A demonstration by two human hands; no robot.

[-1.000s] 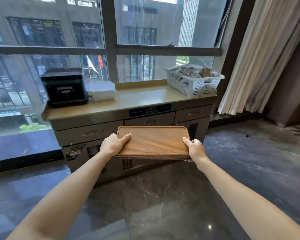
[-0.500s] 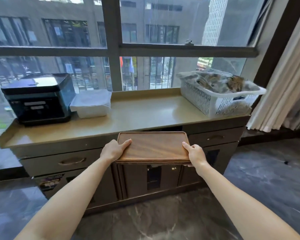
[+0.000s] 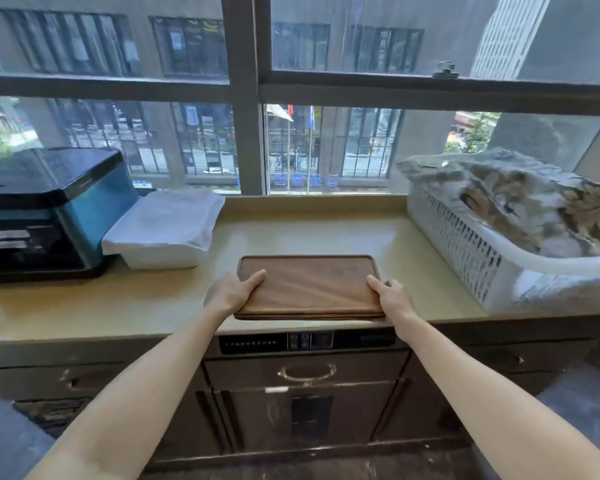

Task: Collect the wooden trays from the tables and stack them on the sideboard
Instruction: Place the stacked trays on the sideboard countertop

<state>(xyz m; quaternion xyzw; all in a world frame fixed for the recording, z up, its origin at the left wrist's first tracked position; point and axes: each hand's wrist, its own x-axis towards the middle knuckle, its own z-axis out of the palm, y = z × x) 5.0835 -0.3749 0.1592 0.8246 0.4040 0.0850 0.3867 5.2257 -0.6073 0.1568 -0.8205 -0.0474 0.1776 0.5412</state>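
A stack of dark wooden trays is held flat over the front middle of the sideboard's beige top. My left hand grips the stack's left edge, thumb on top. My right hand grips its right edge the same way. The stack's near edge hangs just over the sideboard's front lip; whether its underside touches the top I cannot tell.
A black and blue appliance stands at the left end, with a white covered box beside it. A white plastic basket of crumpled cloths fills the right end. Behind runs a large window. Drawers and a control panel face me below.
I have walked up to the sideboard; the trays, first in front of its drawers, now sit above its top between the white box and the basket.
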